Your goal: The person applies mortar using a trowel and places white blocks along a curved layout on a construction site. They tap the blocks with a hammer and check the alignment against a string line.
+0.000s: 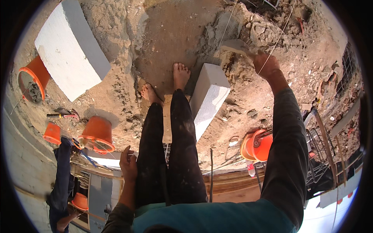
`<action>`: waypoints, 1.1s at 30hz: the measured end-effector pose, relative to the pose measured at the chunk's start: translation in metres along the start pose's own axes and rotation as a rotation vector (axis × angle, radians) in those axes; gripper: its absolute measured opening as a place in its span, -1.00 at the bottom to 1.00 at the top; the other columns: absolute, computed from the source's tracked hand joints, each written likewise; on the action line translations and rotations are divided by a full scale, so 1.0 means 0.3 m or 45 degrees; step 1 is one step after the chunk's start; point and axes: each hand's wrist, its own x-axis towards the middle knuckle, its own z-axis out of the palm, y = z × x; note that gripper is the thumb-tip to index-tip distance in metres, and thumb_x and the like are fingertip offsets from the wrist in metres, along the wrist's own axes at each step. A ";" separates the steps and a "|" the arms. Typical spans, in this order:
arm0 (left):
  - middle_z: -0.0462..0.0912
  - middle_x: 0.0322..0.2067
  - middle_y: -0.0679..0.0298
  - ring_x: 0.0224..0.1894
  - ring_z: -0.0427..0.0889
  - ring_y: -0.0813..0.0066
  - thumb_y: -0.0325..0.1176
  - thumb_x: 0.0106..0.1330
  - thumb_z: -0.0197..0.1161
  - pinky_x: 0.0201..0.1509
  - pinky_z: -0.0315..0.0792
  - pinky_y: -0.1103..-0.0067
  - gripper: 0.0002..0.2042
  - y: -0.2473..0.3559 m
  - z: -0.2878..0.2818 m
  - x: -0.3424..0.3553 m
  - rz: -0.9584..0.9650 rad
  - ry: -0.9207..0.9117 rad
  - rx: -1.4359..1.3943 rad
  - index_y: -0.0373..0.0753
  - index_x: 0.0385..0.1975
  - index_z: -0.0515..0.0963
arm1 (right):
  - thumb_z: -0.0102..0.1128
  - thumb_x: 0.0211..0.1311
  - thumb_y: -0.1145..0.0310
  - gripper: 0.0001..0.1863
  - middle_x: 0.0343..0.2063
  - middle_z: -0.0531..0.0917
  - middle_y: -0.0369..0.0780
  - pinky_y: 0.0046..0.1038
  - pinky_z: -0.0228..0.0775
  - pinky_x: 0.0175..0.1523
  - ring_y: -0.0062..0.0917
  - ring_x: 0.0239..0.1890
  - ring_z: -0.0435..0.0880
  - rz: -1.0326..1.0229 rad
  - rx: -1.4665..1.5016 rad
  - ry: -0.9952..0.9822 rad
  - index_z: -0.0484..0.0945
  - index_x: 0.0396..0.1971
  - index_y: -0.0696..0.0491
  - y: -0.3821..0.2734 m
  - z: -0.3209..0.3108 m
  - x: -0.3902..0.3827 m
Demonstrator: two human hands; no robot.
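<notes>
My right hand (265, 65) grips a trowel whose grey, mortar-coated blade (232, 46) reaches left over wet mortar (213, 35), near two thin taut strings. My left hand (128, 165) hangs beside my left thigh, fingers apart and loosely bent, holding nothing. A pale grey block (208, 91) lies just right of my bare feet (180, 74), below the trowel. A larger white block (70, 52) lies at the upper left.
Orange buckets (96, 130), one holding mortar (35, 91), stand at left, with a hammer (62, 115) between them. More buckets (262, 145) and wire frames (318, 157) are at lower right, a metal mesh (345, 68) at far right. Another person's dark-clothed leg (60, 174) shows at lower left.
</notes>
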 end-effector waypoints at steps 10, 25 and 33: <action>0.59 -0.23 0.16 -0.30 0.57 0.47 -0.53 0.23 0.13 -0.25 0.48 0.58 -0.59 -0.014 -0.001 0.001 -0.027 0.042 -0.126 -0.36 0.12 0.48 | -0.06 0.40 0.31 -0.62 -0.10 0.63 -0.08 -0.16 0.58 -0.04 -0.19 -0.11 0.70 0.070 -0.100 0.036 0.50 0.16 -0.18 0.078 -0.140 0.013; 0.59 -0.11 0.18 -0.22 0.60 0.52 -0.36 0.41 0.06 -0.13 0.52 0.57 -0.65 0.193 0.010 0.129 0.285 -0.213 -1.154 -0.40 0.10 0.46 | 0.20 0.25 0.46 -0.56 -0.28 0.64 -0.13 -0.48 0.48 -0.19 -0.49 -0.31 0.63 -0.310 1.863 0.410 0.44 0.13 0.22 -0.946 -0.523 -0.662; 0.53 -0.50 0.23 -0.42 0.60 0.40 -0.31 0.32 0.14 -0.35 0.58 0.49 -0.84 0.213 -0.395 0.564 -0.106 0.421 -1.849 -0.29 -0.35 0.46 | 0.26 0.24 0.11 -0.44 0.00 0.60 -0.06 -0.28 0.38 0.14 -0.25 0.06 0.57 -0.594 1.809 0.625 0.46 0.12 0.16 -1.542 -0.656 -0.169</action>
